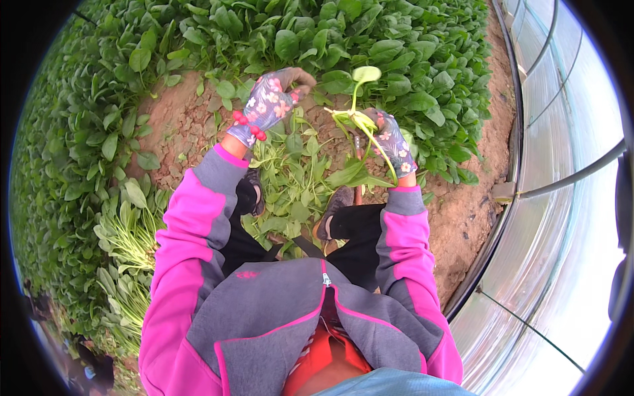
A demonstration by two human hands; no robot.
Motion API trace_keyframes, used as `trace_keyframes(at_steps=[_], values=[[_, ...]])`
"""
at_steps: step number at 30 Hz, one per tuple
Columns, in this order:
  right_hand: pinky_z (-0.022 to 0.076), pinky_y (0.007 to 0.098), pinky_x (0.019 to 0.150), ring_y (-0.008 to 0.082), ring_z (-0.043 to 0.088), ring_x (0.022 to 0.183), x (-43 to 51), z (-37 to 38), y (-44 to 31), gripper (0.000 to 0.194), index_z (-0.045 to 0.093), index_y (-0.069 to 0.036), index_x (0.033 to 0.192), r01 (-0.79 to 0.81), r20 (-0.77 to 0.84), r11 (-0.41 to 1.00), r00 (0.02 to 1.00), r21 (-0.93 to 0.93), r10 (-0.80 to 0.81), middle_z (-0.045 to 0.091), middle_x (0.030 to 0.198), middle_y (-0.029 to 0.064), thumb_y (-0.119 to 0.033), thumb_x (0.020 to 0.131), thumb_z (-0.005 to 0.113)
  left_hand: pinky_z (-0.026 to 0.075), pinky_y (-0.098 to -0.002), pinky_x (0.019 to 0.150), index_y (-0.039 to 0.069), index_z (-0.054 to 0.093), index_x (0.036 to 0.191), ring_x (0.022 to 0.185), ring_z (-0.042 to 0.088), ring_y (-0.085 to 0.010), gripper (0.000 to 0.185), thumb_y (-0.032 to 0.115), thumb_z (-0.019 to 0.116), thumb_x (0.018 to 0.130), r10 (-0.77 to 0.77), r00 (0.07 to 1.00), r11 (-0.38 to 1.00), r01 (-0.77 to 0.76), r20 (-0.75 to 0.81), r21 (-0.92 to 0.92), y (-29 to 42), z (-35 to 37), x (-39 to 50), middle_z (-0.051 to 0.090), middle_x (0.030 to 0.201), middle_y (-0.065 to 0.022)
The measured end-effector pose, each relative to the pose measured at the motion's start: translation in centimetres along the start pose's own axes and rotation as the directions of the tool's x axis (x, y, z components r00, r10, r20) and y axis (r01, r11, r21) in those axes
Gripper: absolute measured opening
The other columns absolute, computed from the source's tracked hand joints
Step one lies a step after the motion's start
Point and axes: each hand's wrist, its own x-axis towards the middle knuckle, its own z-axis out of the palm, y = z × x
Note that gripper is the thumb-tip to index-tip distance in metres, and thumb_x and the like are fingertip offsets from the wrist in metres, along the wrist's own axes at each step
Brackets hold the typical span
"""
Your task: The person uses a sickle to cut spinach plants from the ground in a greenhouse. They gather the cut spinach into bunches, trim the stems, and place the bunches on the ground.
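My left hand (277, 101), in a floral work glove with a dark palm, is over bare soil at the edge of the leafy crop. Its fingers are curled, and whether anything lies between them cannot be told. My right hand (389, 138), in a matching glove, is shut on a spinach-like plant (366, 123) with its pale root end pointing left and leaves hanging below. A tool with a reddish handle (358, 193) shows under the right hand, partly hidden. Loose picked leaves (297, 198) cover the ground between my shoes.
Dense leafy plants (396, 49) stand ahead and to the left. Bundles of pulled plants (131, 232) lie at the left. On the right run a soil strip (460, 213), a dark pipe and the plastic greenhouse wall (545, 222) with curved metal ribs.
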Motion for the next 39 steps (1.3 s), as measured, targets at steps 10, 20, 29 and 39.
trace_keyframes(at_steps=[10, 20, 29, 39], values=[[0.0371, 0.0411, 0.091, 0.0351, 0.052, 0.100, 0.9, 1.9, -0.8, 0.044, 0.065, -0.007, 0.112, 0.232, 0.107, 0.911, 0.972, -0.340, -0.208, 0.059, 0.104, 0.0166, -0.032, 0.078, 0.052, 0.047, -0.0263, 0.065, 0.004, 0.062, 0.111, 0.076, 0.056, -0.0110, 0.026, 0.005, 0.053, 0.087, 0.447, 0.805, 0.884, -0.331, 0.389, -0.331, 3.8, -1.0, -0.2, 0.062, 0.107, -0.0056], [0.0477, 0.0289, 0.069, 0.0178, 0.060, 0.077, 1.4, 2.1, 3.1, 0.037, 0.063, 0.000, 0.112, 0.135, 0.022, 0.980, 0.991, -0.146, -0.133, 0.063, 0.096, 0.0112, -0.022, 0.082, 0.057, 0.045, -0.0235, 0.058, 0.004, 0.062, 0.100, 0.067, 0.055, -0.0091, 0.016, 0.009, 0.061, 0.084, 0.231, 0.927, 0.972, -0.207, 0.296, -0.110, 2.8, -1.1, -0.6, 0.061, 0.078, -0.0015], [0.0435, 0.0174, 0.046, 0.0075, 0.054, 0.058, 1.7, 1.4, 7.3, 0.036, 0.049, -0.002, 0.123, -0.335, 0.253, 0.309, 0.927, 0.890, 0.278, 0.063, 0.088, 0.0117, -0.021, 0.093, 0.053, 0.043, -0.0426, 0.098, 0.004, 0.050, 0.126, 0.118, 0.052, -0.0312, 0.080, 0.057, 0.072, 0.071, 0.310, 0.951, 0.918, -0.292, -0.024, 0.268, 2.1, 0.7, -1.2, 0.052, 0.126, -0.0210], [0.0494, 0.0289, 0.091, 0.0206, 0.059, 0.105, 2.3, 5.5, 6.0, 0.050, 0.040, -0.003, 0.135, -0.248, 0.281, 0.767, 0.955, 0.591, 0.093, 0.060, 0.117, 0.0137, -0.011, 0.090, 0.061, 0.049, -0.0283, 0.089, 0.002, 0.047, 0.129, 0.101, 0.059, -0.0132, 0.057, 0.017, 0.074, 0.081, 0.048, 0.946, 0.711, 0.193, 0.320, -0.676, 3.5, 4.1, 0.0, 0.061, 0.113, -0.0069]])
